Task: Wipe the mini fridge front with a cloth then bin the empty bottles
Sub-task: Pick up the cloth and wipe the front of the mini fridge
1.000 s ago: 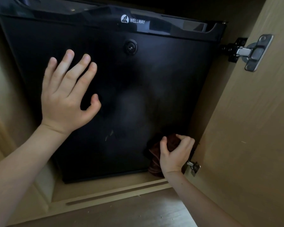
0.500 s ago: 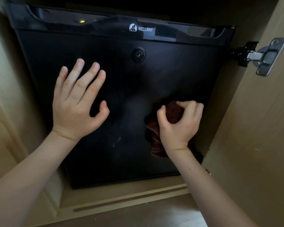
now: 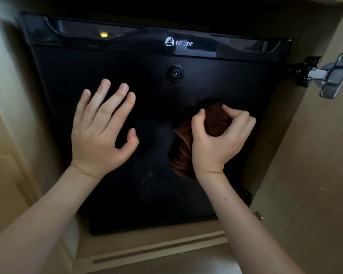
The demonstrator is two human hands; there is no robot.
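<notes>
item: mini fridge (image 3: 127,204), black, set inside a wooden cabinet (image 3: 305,175); its door front faced the wearer, brand panel along the top edge, a round lock (image 3: 175,73) just below that panel at centre. the surface read as hard, smooth and glossy; faint pale smears (image 3: 147,177) showed toward the lower centre of the front.

item: cloth (image 3: 216,123), dark brown, soft and pliable, bunched in folds. it lay against the right half of the fridge front, about mid-height, with loose folds hanging below the grip. judged light and limp; best held as a wad in the palm so a flat face pressed on the door, since trailing ends would only drag.

item: right hand (image 3: 216,143), fingers curled together and clamped on the cloth, thumb on its left side.

item: left hand (image 3: 101,131), fingers spread apart and flat on the left half of the fridge front, holding nothing; judged to be bracing the door.

item: cabinet door, swung open at the right edge, metal hinge (image 3: 325,76) near the fridge's top right corner.

item: empty bottles, not in view. wiping judged under way; smears remained.
</notes>
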